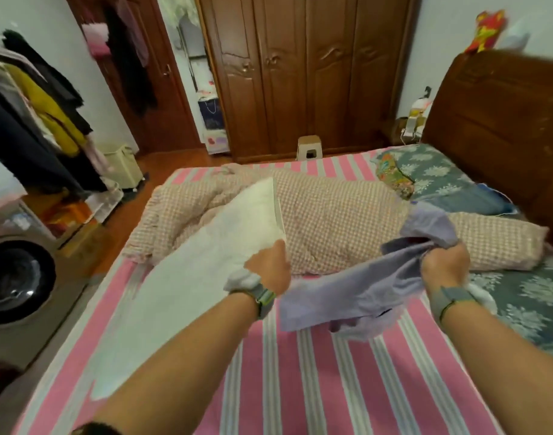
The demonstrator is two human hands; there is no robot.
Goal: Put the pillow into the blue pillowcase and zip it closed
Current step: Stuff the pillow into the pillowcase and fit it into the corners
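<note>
Left hand [269,265] grips my white rectangular pillow [190,277] over the pink striped bedsheet [300,387]; right hand [446,262] clutches the bunched pale blue fabric pillowcase [356,293] beside it, pillow not inserted.

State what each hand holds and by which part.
Left hand grips the white pillow at its long edge. Right hand grips the blue pillowcase by a bunched fold of fabric at its top.

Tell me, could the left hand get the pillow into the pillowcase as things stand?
Probably not yet. The left hand grips the pillow, but the pillowcase hangs bunched in the right hand with no open mouth showing.
</note>
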